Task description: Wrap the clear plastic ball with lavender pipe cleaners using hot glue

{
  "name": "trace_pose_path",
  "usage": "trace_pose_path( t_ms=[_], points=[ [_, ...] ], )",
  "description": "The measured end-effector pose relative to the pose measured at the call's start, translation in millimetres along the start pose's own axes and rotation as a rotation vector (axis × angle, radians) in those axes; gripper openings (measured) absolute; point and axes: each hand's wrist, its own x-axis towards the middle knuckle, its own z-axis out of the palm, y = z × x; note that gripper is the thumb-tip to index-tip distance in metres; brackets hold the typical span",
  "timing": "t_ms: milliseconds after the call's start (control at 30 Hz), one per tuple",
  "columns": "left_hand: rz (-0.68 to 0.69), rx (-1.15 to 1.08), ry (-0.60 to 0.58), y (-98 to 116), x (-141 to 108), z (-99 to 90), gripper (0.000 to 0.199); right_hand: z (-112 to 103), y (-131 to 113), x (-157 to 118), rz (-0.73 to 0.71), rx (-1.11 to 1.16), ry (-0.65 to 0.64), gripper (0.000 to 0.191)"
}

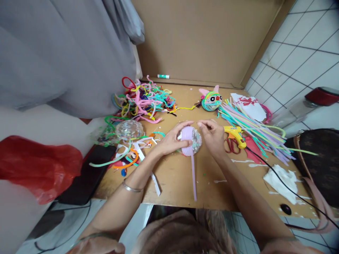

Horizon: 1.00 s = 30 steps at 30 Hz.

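Observation:
My left hand (171,140) grips a clear ball (197,140) partly wound with lilac pipe cleaner (187,135). A loose lilac end (194,178) hangs from it toward the table's front edge. Just right of the ball, my right hand (213,135) is closed in a pinch, apart from the ball; what its fingertips hold, if anything, is too small to make out. A yellow glue gun (235,133) lies beside that hand, over red-handled scissors (233,146). Behind the hands sits a finished-looking ball figure (211,100) with pink ears and eyes.
Tangled pipe cleaners (143,100) heap at the back left, near another clear ball (129,129). Straight pipe cleaners (246,121) fan out on the right. The glue gun's black cord (278,175) crosses past a white tissue (282,181) and a brown bag (320,158). A glue stick (163,76) lies at the back.

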Motion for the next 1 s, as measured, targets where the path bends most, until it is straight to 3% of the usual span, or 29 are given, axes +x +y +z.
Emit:
trace_pose_path(
  t_ms=[400,600,800,900,1000],
  points=[
    [-0.002,0.004,-0.001,1,-1,-0.7,0.071,14,-4,0,0.029,-0.009,0.026,0.014],
    [0.019,0.02,-0.006,1,0,-1.7,0.068,12,-7,2,-0.062,-0.014,0.0,0.013],
    [-0.038,0.077,-0.001,6,-1,-2.7,0.067,6,6,10,0.007,-0.019,0.055,0.011],
    [-0.044,0.076,0.002,7,-1,-2.8,0.068,-2,10,8,0.064,-0.005,0.031,0.022],
    [-0.049,0.051,0.018,5,-1,-2.2,0.068,-8,9,0,0.022,0.036,0.008,0.019]
  ],
)
